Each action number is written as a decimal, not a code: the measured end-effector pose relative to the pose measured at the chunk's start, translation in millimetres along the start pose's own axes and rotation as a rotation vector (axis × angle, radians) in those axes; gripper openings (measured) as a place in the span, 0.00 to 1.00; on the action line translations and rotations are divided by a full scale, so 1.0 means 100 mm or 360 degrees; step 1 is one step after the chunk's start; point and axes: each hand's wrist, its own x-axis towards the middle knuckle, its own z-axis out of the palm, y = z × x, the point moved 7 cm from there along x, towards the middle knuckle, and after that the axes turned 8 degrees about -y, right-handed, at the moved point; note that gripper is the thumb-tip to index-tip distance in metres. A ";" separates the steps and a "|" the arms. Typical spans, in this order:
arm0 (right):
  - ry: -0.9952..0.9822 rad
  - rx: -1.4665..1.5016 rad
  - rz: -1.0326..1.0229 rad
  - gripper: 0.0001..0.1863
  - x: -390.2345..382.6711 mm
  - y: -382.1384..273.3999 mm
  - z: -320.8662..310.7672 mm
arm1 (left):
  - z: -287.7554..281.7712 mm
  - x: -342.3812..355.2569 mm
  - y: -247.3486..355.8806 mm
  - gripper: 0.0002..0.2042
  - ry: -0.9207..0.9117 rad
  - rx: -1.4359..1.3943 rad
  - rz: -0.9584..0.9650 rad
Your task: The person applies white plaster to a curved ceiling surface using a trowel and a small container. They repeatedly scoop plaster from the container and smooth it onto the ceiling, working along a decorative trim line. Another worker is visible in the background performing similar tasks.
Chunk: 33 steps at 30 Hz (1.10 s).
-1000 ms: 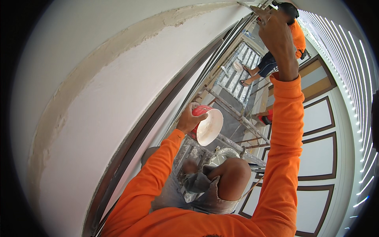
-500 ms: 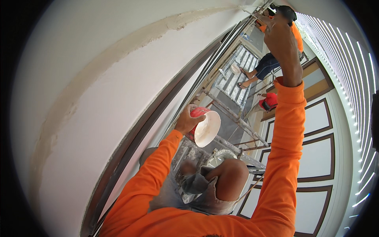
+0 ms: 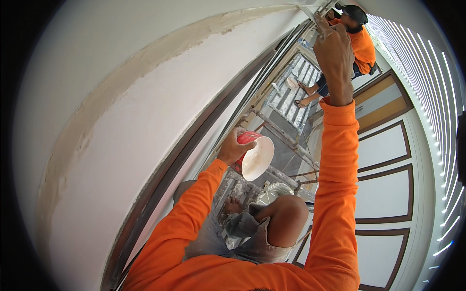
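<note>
My left hand [image 3: 234,148] grips a small red bowl [image 3: 256,156] with a white inside, held out at waist height over the scaffold. My right hand [image 3: 334,54] is stretched far up and closed around the handle of a putty knife [image 3: 309,13], whose blade meets the white wall near the top corner. Both arms wear orange sleeves. My bent knee [image 3: 286,218] and plaster-stained grey shorts show below the bowl.
A pale band of filler [image 3: 141,58] runs along the white wall. A dark frame [image 3: 204,131] borders it. Below lies the metal scaffold platform [image 3: 291,92], splashed with plaster. Another person [image 3: 357,43] in orange sits further along. Panelled walls [image 3: 388,194] are on the right.
My right hand has reached higher and further along the wall with the knife. The left hand with the bowl has stayed almost in place.
</note>
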 end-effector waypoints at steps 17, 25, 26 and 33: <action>0.0189 -0.0024 -0.0142 0.24 0.03 -0.04 0.18 | 0.05 0.03 -0.04 0.42 -0.0017 -0.0039 0.0018; -0.0261 -0.0064 -0.0145 0.30 0.18 0.26 0.02 | 0.00 0.00 0.00 0.43 -0.0004 0.0001 -0.0005; -0.0249 0.0015 -0.0135 0.30 0.16 0.25 -0.02 | 0.00 0.01 -0.02 0.43 -0.0005 -0.0003 -0.0006; 0.0000 -0.0024 -0.0385 0.27 0.22 0.07 -0.14 | 0.04 0.04 -0.08 0.42 -0.0042 0.0008 0.0011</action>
